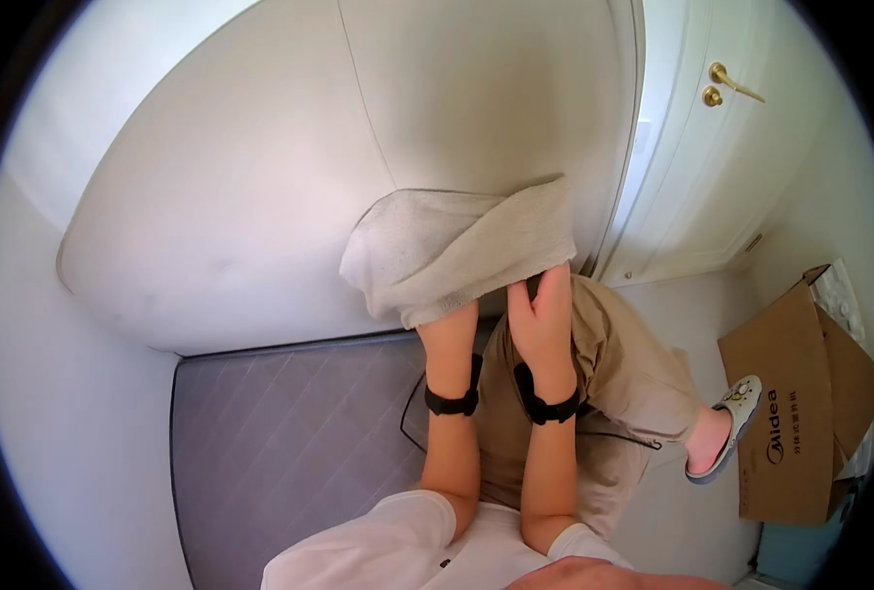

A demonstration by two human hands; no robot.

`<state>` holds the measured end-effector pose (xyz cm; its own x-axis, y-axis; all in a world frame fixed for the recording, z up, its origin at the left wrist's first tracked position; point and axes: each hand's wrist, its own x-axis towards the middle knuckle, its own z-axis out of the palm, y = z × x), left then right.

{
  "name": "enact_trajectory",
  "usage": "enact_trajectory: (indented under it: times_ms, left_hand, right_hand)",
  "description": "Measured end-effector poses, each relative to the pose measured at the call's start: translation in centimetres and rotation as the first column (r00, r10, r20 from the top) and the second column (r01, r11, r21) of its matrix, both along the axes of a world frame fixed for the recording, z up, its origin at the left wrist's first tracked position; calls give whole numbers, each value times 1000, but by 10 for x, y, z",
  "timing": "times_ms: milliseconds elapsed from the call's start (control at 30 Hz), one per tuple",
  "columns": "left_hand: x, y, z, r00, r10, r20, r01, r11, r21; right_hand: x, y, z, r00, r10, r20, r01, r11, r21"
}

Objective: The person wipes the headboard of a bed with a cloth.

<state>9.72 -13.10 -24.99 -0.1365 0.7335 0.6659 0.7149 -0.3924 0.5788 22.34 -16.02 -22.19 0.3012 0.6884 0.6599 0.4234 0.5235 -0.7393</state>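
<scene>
A light grey-beige cloth (pixel 456 246), folded over itself, is held up in front of the padded headboard. My left hand (pixel 449 332) reaches up beneath the cloth's lower left part, which hides its fingers. At the lower right edge of the cloth, my right hand (pixel 543 320) grips it, with the thumb on the near side and the fingertips partly covered. A small dark patch shows beside the right thumb; I cannot make out what it is. Each wrist wears a black band.
Below the headboard (pixel 260 197) lies a grey quilted mattress (pixel 289 423). One leg extends right, wearing a pale clog (pixel 737 423). A cardboard box (pixel 781 433) stands at the right, near a white door (pixel 697 177) with a brass handle. A thin black cable runs past the wrists.
</scene>
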Motion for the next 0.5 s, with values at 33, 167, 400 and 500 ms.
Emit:
enact_trajectory:
  times_ms: [33,167,400,500]
  left_hand:
    - [-3,-2,-8,998,20,-66,-18,1000,24]
    - [-6,-4,-8,1000,-2,0,2,999,51]
    - [-9,11,-13,997,2,79,-2,1000,-4]
    - [-14,24,-25,999,-24,24,23,999,48]
  right_hand:
    - [-3,-2,-4,1000,3,-31,-3,1000,6]
    - [-7,-13,0,999,-18,-41,17,1000,-5]
    - [-1,-10,0,981,1,-192,-22,994,-108]
    - [-6,-10,8,990,44,-136,-61,990,-126]
